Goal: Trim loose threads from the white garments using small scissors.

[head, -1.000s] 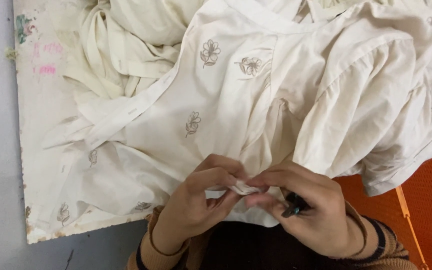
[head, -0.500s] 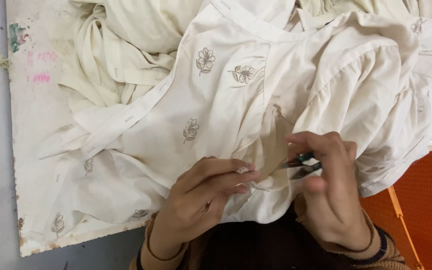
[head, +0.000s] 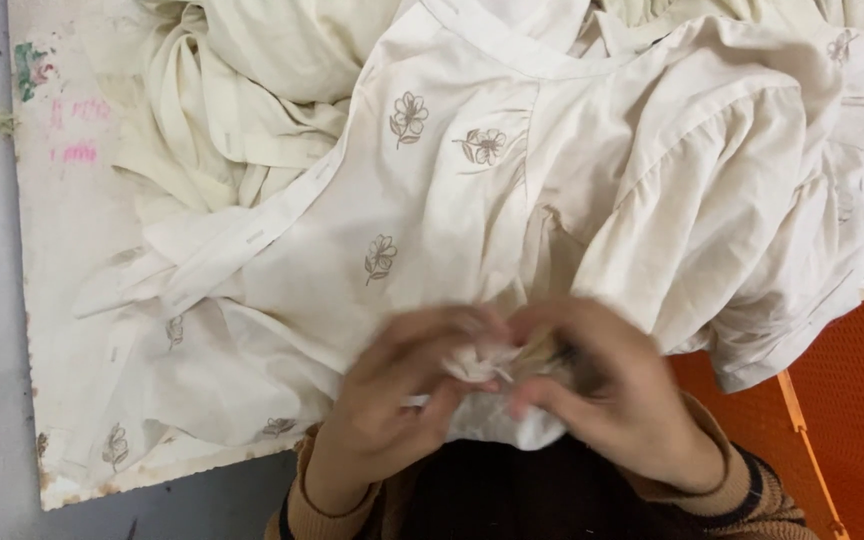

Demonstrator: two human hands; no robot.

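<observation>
Cream garment (head: 472, 250) edge pinched between fingers (head: 452, 385).

Both bare hands emerge from tan knit sleeves (head: 752, 505) with dark striped, ribbed cuffs.

Cream flower-embroidered garment (head: 472, 200), rumpled across the table, hem bunched

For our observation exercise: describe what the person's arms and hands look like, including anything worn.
Both hands, left and right, are bare and motion-blurred; no rings can be made out. Each wrist shows a tan knitted cuff. The right sleeve has dark stripes.
</observation>
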